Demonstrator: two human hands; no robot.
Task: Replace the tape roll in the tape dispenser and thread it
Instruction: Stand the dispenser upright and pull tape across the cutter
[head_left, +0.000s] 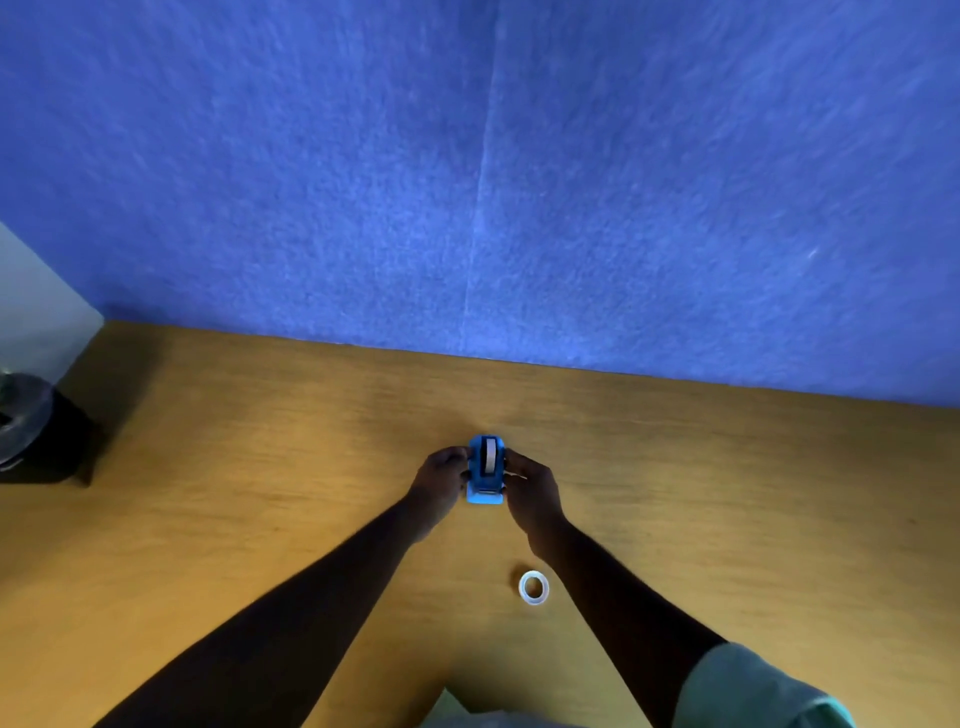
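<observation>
Roll seated in the dispenser, threading probably left to do.

At frame centre, the left hand (441, 475) and right hand (530, 488) close around the sides of the blue tape dispenser (487, 470) on the table (260, 493); a white roll (489, 456) sits inside. A thin white ring (533, 587), likely the spent core, lies lower right. Whether tape reaches the cutter is too small to tell.

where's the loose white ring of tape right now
In the head view the white ring lies flat on the wooden desk, nearer than the blue dispenser, just inside the right forearm.
</observation>
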